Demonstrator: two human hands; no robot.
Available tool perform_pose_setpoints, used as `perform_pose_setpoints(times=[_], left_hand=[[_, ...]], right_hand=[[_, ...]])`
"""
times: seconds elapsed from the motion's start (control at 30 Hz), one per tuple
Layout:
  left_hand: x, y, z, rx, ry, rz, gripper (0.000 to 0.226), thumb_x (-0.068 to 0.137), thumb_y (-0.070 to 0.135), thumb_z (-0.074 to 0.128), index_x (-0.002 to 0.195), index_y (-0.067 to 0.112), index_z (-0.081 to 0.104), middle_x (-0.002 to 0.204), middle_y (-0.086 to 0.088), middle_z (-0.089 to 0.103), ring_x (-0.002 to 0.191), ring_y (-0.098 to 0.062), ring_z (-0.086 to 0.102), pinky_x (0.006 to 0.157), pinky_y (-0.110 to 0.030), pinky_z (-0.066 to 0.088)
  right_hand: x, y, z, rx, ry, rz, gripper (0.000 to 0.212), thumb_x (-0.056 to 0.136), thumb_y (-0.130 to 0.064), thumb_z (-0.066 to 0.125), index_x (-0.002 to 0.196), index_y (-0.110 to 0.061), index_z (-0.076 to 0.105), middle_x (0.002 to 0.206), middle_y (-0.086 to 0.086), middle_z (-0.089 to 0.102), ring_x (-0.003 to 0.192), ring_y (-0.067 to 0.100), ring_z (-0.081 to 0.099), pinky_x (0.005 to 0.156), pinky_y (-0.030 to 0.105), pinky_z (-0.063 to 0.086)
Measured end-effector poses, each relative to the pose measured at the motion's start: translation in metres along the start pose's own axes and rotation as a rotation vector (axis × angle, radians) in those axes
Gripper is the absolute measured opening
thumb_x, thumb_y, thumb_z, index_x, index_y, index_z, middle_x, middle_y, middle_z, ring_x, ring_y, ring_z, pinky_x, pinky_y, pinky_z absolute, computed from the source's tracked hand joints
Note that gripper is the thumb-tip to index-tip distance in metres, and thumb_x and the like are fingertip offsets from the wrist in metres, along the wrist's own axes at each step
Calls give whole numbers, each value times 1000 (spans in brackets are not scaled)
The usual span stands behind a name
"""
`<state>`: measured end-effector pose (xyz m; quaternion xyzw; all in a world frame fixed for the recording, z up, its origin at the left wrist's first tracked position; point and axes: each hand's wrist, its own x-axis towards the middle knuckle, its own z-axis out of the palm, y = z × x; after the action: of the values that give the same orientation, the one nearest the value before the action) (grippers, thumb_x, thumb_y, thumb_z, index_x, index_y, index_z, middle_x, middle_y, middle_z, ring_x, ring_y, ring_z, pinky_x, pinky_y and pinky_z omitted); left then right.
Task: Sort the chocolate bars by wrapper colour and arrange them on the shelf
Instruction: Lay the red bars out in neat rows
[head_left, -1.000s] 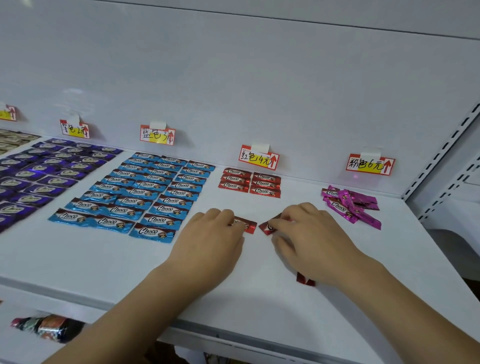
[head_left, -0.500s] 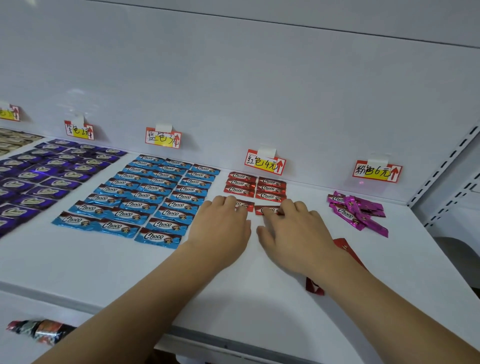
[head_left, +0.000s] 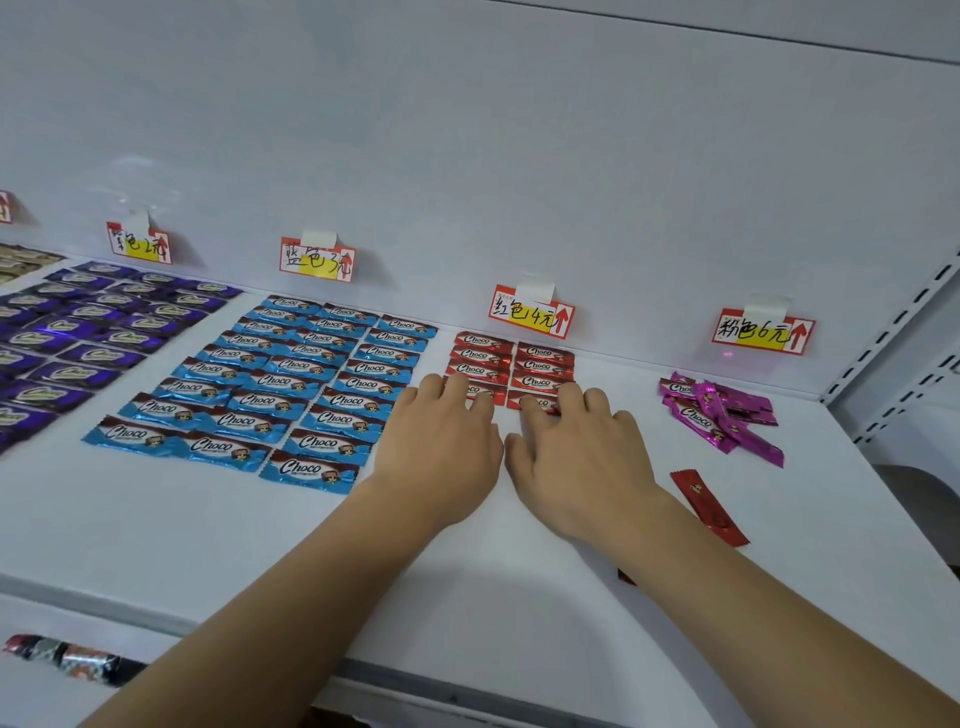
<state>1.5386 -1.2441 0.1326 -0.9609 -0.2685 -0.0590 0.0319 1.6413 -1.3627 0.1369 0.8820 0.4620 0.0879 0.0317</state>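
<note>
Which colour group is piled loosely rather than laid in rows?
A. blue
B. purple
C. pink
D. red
C: the pink bars lie crossed in a heap under the right-most tag, while the blue bars, red bars and purple bars lie flat in rows.

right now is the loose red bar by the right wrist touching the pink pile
Apart. The head view shows bare white shelf between the loose red bar and the nearest wrapper of the pink pile.

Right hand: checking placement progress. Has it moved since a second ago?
Yes. The right hand went toward the back wall, up to the red bars beneath the red price tag.
</note>
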Motion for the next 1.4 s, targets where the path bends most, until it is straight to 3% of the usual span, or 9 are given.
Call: perform_pose_setpoints(times=[0.67,0.8,0.87,0.97,1.03,1.1,1.2,1.3,1.4], left_hand=[[3,-1,3,-40,26,-24,46,107,46,31,143,23,47,145,-4,49,135,-26,44,112,-46,42],[0,1,-3,-56,72,13,48,107,43,39,151,23,40,151,-2,45,140,-24,41,116,-44,40],[-6,7,-10,-89,136,62,40,106,38,43,143,23,50,144,1,52,133,-22,47,112,-41,43],[-27,36,-26,-166,201,159,31,107,38,41,120,24,65,117,5,64,107,-17,54,95,-33,48],[-45,63,-36,-254,169,239,37,107,48,40,113,23,66,105,5,64,96,-15,53,87,-32,48],[-57,87,-40,-308,96,286,45,102,62,42,117,25,63,108,5,62,98,-17,52,86,-34,49],[-63,104,-34,-230,42,305,53,99,66,44,128,24,57,121,1,56,111,-22,48,94,-37,45],[-62,93,-30,-218,78,256,41,107,50,41,133,23,57,125,1,54,114,-20,47,96,-35,43],[-59,68,-24,-230,112,243,32,109,35,42,133,25,61,122,5,58,109,-16,49,95,-32,48]], right_hand=[[0,0,2,23,-14,36,61,103,-60,21,150,-25,40,139,9,46,123,29,45,95,47,45],[-9,13,-10,26,48,17,58,103,-58,24,140,-23,50,130,8,52,116,29,49,89,45,47],[-15,36,-18,48,75,1,52,104,-52,28,136,-22,56,124,6,56,114,29,50,88,44,48],[-26,86,-23,155,101,-49,38,105,-36,44,133,-22,65,122,2,63,116,28,52,95,44,50],[-38,115,-20,240,140,-62,30,102,-25,53,126,-23,71,119,-3,66,115,25,56,95,44,51],[-50,131,-14,281,165,-84,26,99,-19,60,120,-25,74,115,-7,68,112,22,58,93,43,53],[-65,131,-12,327,146,-139,22,98,-33,60,114,-29,75,108,-15,65,107,15,56,92,38,51],[-77,119,-13,322,84,-182,41,93,-56,48,108,-31,77,95,-18,59,96,13,51,84,34,49],[-79,112,-13,266,38,-195,45,94,-56,45,119,-33,76,96,-17,58,97,13,48,84,36,49]])
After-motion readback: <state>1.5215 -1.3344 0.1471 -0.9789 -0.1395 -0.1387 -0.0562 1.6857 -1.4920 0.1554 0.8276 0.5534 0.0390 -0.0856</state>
